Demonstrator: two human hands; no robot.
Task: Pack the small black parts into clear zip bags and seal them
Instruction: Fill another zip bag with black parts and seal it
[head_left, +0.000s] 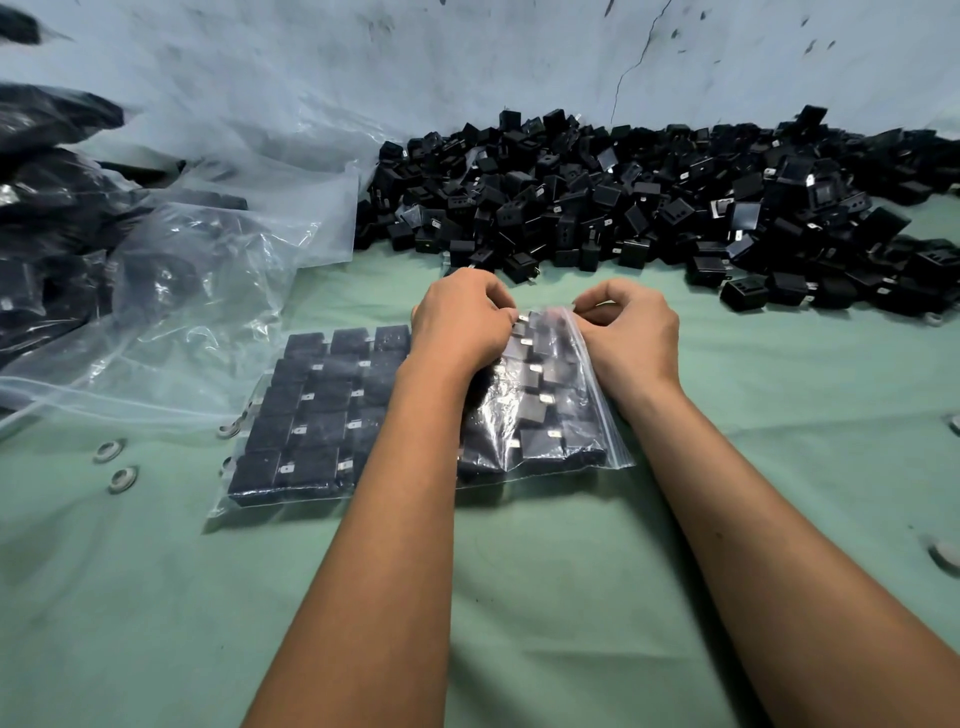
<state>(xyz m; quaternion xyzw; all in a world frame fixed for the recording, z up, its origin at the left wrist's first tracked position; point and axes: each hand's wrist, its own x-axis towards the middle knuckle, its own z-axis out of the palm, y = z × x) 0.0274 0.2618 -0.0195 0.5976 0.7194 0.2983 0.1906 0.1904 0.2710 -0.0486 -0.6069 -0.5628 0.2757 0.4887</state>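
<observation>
Both hands, left hand (462, 317) and right hand (631, 325), are pinching the mouth of the zip bag (545, 410) just in front of the loose pile (649, 202). 1 part near the zipper could jam the seal, imo.

A packing workshop: heaped black parts (649, 208) beside filled plastic bags (156, 291).

Two hands (462, 317) (636, 325) – two filled zip bags (311, 415) (550, 410)
</observation>
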